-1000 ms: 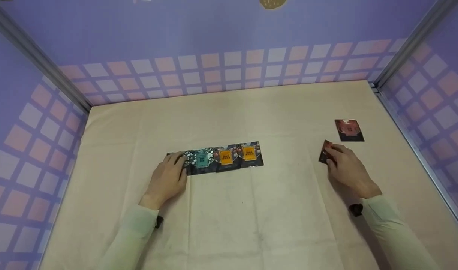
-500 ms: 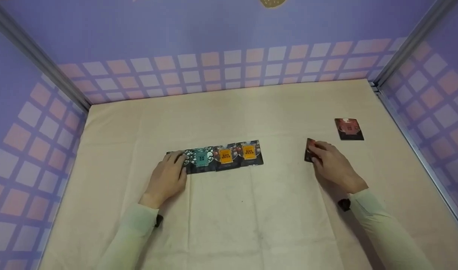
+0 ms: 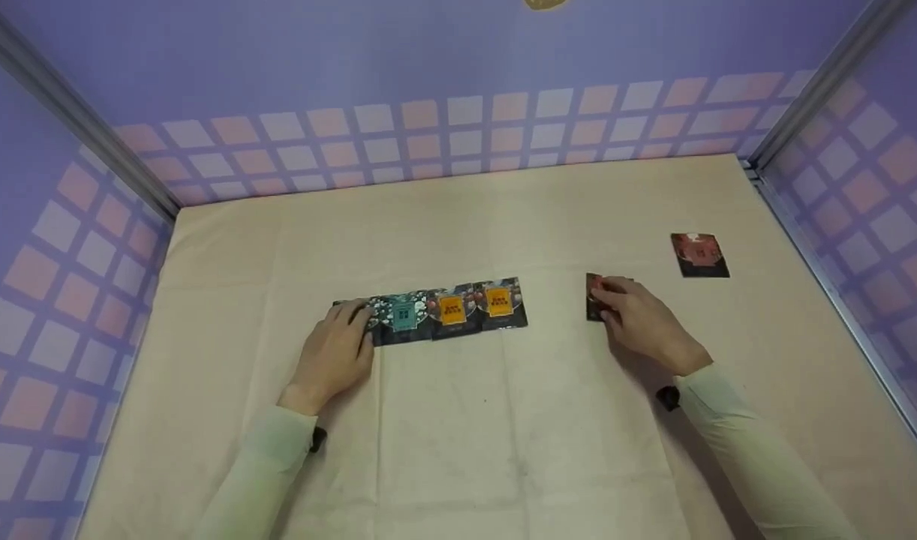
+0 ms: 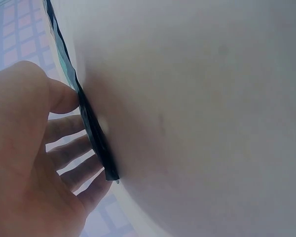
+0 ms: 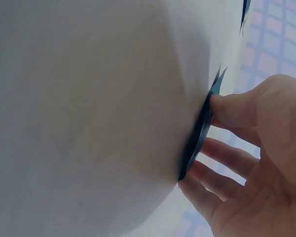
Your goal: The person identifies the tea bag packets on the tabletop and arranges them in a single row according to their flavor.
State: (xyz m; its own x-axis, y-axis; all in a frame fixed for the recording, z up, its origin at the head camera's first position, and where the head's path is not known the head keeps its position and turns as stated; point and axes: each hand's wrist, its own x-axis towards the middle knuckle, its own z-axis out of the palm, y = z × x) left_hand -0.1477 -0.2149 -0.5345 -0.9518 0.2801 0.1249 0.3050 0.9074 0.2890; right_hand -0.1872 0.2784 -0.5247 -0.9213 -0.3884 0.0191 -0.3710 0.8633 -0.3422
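Observation:
Flat, dark sachets with printed labels lie on the cream cloth. My left hand [image 3: 329, 356] rests on the left end of an overlapping row, its fingertips over a sachet that they mostly hide. Just right of those fingers is a teal-labelled sachet [image 3: 404, 318], followed by two orange-labelled ones, a middle sachet [image 3: 452, 311] and an end sachet [image 3: 500, 303]. To the right of the row, my right hand [image 3: 646, 321] presses its thumb and spread fingertips on a red-and-black sachet [image 3: 593, 298]. In the right wrist view, this dark sachet [image 5: 200, 136] appears edge-on, close against the cloth, with two pointed corners.
Another red-labelled sachet [image 3: 700, 255] lies alone at the far right. The cream cloth [image 3: 458, 435] covers the table, with creases running across it. Purple panels with pink and white squares [image 3: 421, 116] enclose the back and both sides, joined by grey metal posts.
My right hand has slid leftward across the cloth with the red-and-black sachet, away from the lone red one and towards the row. My left hand stays in place on the row.

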